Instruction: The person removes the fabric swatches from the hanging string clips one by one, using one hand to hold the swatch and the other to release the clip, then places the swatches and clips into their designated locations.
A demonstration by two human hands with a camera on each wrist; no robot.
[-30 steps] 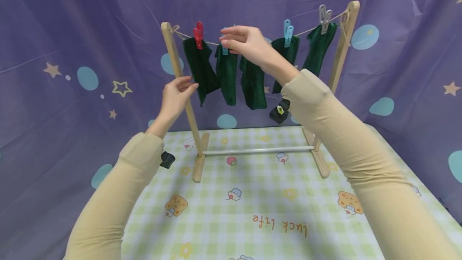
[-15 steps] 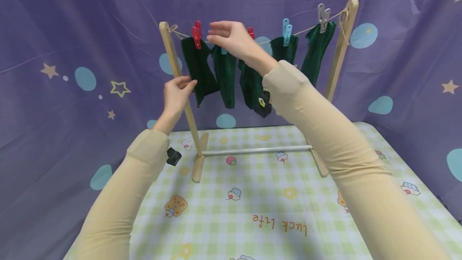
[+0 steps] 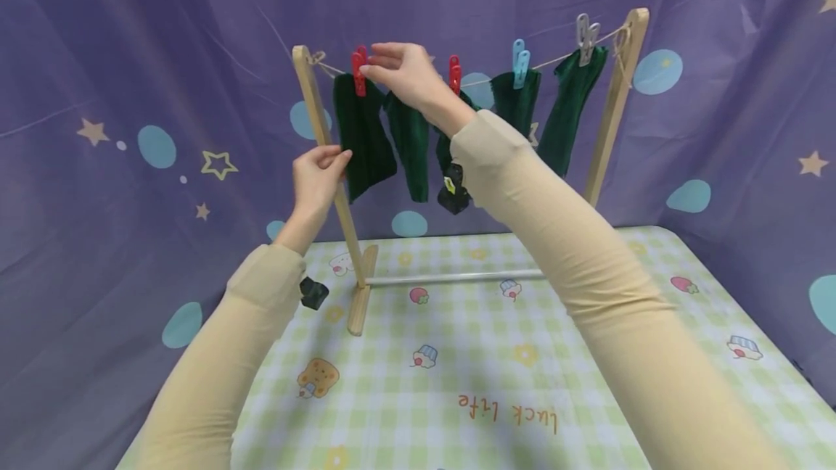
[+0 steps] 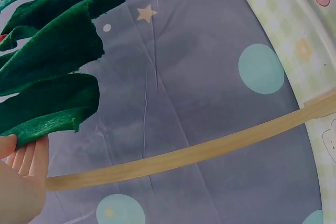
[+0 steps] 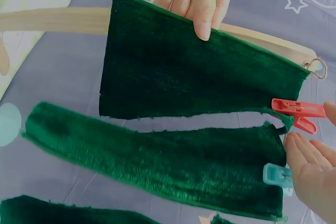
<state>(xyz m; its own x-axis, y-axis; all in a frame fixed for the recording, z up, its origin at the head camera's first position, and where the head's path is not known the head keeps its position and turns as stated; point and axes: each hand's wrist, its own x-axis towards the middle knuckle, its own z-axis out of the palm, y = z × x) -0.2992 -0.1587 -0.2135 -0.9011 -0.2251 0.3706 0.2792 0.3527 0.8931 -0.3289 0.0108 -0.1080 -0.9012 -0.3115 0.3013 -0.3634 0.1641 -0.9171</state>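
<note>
Dark green cloth pieces hang from a string line. My left hand [image 3: 317, 178] pinches the outer edge of the leftmost green cloth [image 3: 363, 138], thumb on one face and fingers behind, as the right wrist view shows. At that cloth's top sits a red clothespin [image 5: 297, 109]. Right beside this clothespin is my right hand [image 3: 408, 77], its fingers extended and spread around it without a visible grip. Below it, a light blue clothespin [image 5: 277, 175] holds the second green cloth [image 5: 157, 161], its upper part behind my right hand in the head view.
Wooden posts [image 3: 607, 104] carry the line, joined low by a white bar [image 3: 457, 278]. Further right hang more cloths, with a red clothespin [image 3: 455, 72], a blue clothespin [image 3: 520, 65] and a grey clothespin [image 3: 586, 38]. A checked tablecloth [image 3: 470, 339] lies below, a purple curtain [image 3: 196, 78] behind.
My right hand has moved left along the line, from the blue clothespin to the leftmost red one. My left hand has come onto the leftmost cloth's edge, which now hangs spread flatter.
</note>
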